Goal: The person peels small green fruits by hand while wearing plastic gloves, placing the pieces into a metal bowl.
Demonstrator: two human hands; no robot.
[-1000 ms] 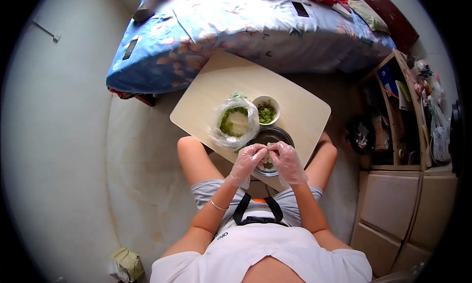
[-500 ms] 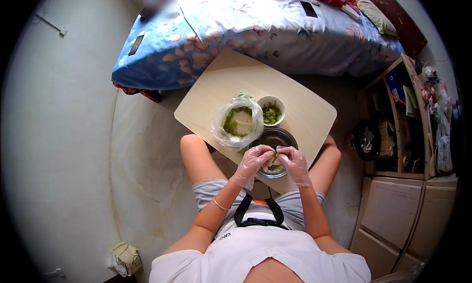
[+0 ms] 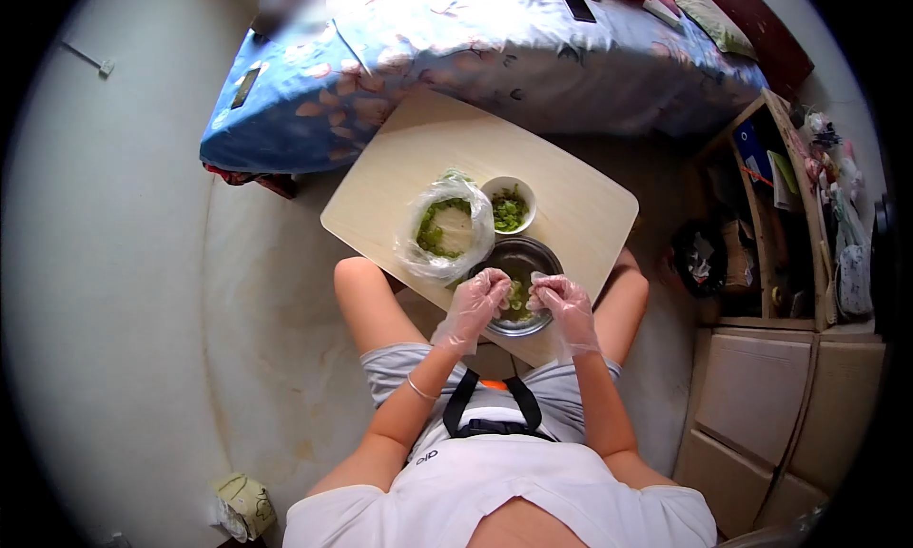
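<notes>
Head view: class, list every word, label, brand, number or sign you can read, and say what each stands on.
Nothing reads with certainty.
Short dark lettering on the white fabric T-shirt: too small and blurred to read.
Pale round mark on the blue upright folder: too small to make out.

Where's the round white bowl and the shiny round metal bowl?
Round white bowl (image 3: 532, 207): head view, on its right rim.
Shiny round metal bowl (image 3: 521, 251): head view, on its bare far inside.
</notes>
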